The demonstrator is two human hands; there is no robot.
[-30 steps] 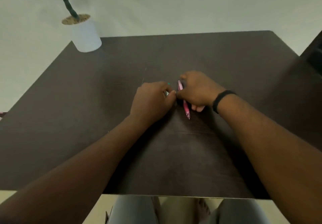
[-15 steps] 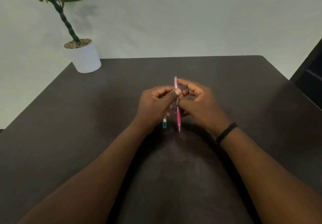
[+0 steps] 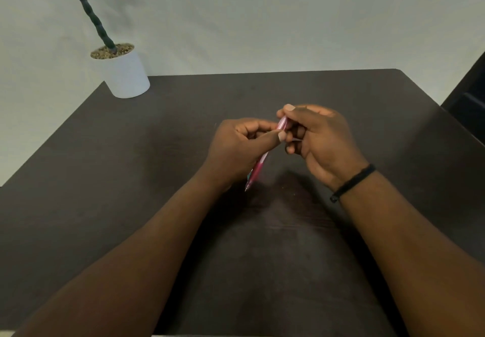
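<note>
Fingers of your left hand [image 3: 236,150] curl round the pink pen [image 3: 259,164], its tip slanting toward 7 o'clock above the tabletop [image 3: 157,153]. Your right hand [image 3: 322,139] pinches its upper end.

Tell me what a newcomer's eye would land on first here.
The pink pen, held slanting above the middle of the dark table: the left hand grips its shaft, the right hand pinches its upper end. Next, the white plant pot at the far left corner.
</note>
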